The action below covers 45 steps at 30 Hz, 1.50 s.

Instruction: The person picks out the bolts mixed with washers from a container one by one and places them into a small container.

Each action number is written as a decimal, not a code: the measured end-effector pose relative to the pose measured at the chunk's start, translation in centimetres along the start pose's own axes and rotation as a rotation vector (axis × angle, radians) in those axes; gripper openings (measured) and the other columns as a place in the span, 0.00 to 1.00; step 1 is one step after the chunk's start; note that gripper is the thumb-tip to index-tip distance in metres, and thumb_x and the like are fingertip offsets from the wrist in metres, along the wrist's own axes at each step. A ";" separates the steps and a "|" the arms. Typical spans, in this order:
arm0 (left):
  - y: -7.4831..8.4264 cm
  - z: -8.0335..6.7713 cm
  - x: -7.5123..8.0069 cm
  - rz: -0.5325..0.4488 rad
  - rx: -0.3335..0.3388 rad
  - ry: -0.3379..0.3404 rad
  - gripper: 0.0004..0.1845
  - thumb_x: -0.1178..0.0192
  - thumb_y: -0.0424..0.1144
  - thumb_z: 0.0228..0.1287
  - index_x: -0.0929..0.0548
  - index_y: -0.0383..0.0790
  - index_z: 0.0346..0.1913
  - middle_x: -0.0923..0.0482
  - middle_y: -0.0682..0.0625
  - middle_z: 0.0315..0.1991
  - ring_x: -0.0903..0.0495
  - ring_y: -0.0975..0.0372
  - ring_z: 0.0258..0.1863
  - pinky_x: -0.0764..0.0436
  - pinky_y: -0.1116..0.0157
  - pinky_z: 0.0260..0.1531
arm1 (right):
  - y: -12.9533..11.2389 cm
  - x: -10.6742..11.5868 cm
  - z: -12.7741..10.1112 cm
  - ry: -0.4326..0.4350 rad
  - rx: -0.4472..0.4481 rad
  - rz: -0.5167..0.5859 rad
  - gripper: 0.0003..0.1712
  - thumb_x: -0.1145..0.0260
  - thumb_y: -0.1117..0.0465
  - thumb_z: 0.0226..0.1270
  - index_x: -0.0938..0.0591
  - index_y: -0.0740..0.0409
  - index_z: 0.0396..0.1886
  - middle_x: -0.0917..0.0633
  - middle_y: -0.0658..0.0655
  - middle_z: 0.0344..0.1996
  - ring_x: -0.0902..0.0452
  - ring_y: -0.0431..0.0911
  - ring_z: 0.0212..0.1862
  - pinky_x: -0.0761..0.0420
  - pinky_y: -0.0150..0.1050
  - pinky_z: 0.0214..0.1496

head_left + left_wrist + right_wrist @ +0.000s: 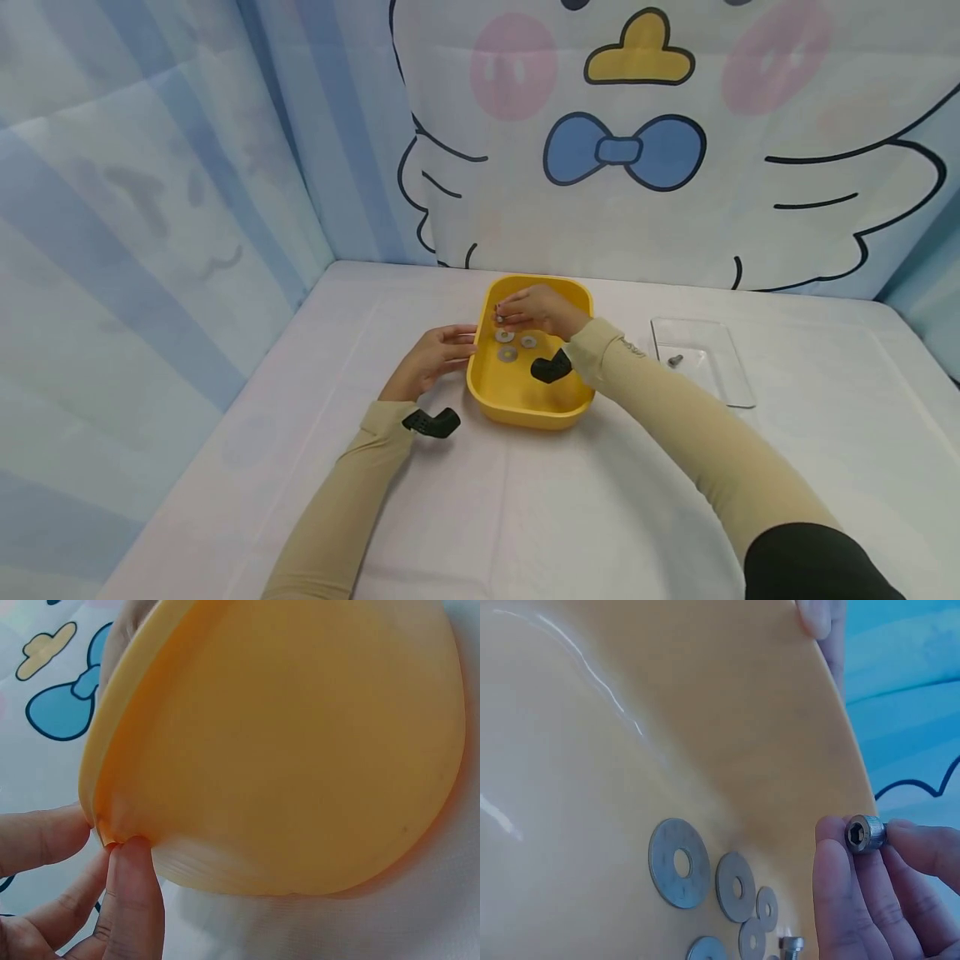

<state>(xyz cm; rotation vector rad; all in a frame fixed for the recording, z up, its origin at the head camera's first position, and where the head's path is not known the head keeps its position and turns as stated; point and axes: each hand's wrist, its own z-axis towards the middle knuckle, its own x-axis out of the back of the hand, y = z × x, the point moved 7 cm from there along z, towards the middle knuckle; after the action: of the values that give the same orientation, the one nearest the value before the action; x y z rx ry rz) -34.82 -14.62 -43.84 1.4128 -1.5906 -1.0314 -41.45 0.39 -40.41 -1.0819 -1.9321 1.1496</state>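
Note:
My right hand (543,310) is over the upper part of a yellow plastic tray (525,396). Thumb and fingers pinch a short socket head screw (865,834), its hex recess facing the right wrist camera. Below lie several flat metal washers (664,862) of different sizes, with another socket head screw (793,944) beside them at the lower edge of that view. On the tray's left side my left hand (435,358) holds the rim, its fingertips (135,859) against the wall. A fingertip shows over the rim in the right wrist view.
To the right of the tray sits a shallow clear plastic box (738,379) with a small metal piece (675,361) in it, too small to tell its kind. A white cloth (465,517) covers the table. Printed curtains (360,125) stand behind and at the left.

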 end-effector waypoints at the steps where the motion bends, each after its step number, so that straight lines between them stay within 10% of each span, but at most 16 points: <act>1: 0.0 0.0 0.0 0.003 -0.001 0.000 0.24 0.43 0.30 0.64 0.29 0.40 0.63 0.28 0.42 0.62 0.25 0.53 0.58 0.24 0.58 0.60 | -0.1 0.0 -0.2 -0.008 0.006 -0.008 0.19 0.45 0.67 0.70 0.25 0.71 0.57 0.19 0.66 0.51 0.18 0.41 0.35 0.22 0.45 0.60; 21: -0.3 -0.1 0.0 0.024 -0.006 -0.005 0.24 0.42 0.31 0.63 0.29 0.41 0.63 0.28 0.43 0.62 0.26 0.53 0.59 0.25 0.58 0.61 | -1.5 0.0 -5.0 -0.131 0.108 -0.094 0.21 0.43 0.65 0.69 0.27 0.72 0.58 0.14 0.56 0.42 0.18 0.52 0.51 0.26 0.50 0.63; 45: 0.0 -0.4 -0.1 0.013 -0.039 -0.028 0.24 0.42 0.31 0.64 0.29 0.40 0.64 0.28 0.42 0.61 0.26 0.53 0.58 0.25 0.58 0.61 | 0.4 2.8 -9.8 -0.129 0.114 -0.186 0.21 0.40 0.62 0.67 0.24 0.71 0.55 0.15 0.60 0.47 0.16 0.44 0.45 0.22 0.47 0.59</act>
<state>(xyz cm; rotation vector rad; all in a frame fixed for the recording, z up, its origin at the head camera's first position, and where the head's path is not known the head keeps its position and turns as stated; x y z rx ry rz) -34.49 -14.58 -43.66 1.3655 -1.5889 -1.0734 -34.51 6.74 -36.33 -0.7677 -1.9912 1.2336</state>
